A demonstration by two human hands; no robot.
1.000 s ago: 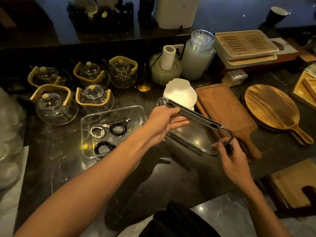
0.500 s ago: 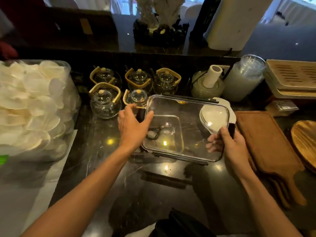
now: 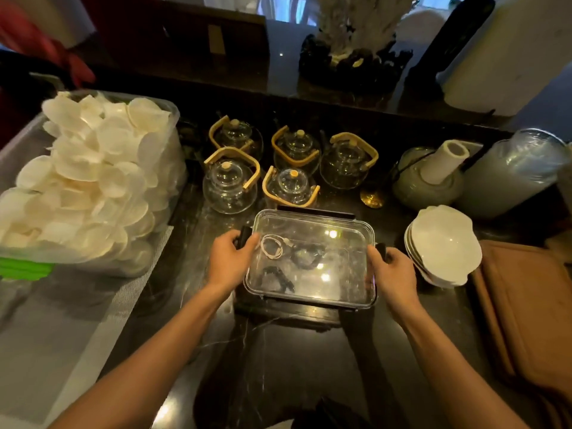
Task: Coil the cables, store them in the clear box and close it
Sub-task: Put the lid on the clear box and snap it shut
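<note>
The clear box (image 3: 312, 301) sits on the dark marble counter with its clear lid (image 3: 337, 243) lying flat on top. Through the lid I see a coiled white cable (image 3: 271, 247) at the far left, a coiled black cable (image 3: 306, 258) in the middle and another black coil (image 3: 277, 277) nearer me. My left hand (image 3: 230, 258) grips the black latch on the box's left side. My right hand (image 3: 391, 270) grips the black latch on the right side. A black latch (image 3: 315, 210) also runs along the far edge.
Several glass teapots (image 3: 230, 184) with wooden handles stand just behind the box. A stack of white bowls (image 3: 442, 246) is close on the right, beside brown wooden boards (image 3: 526, 305). A large bag of white crackers (image 3: 89, 181) fills the left. A paper roll holder (image 3: 433, 171) stands behind.
The lid, held tilted in the air a second ago, has been brought over the box and laid flat on it. Both hands have shifted to the side latches.
</note>
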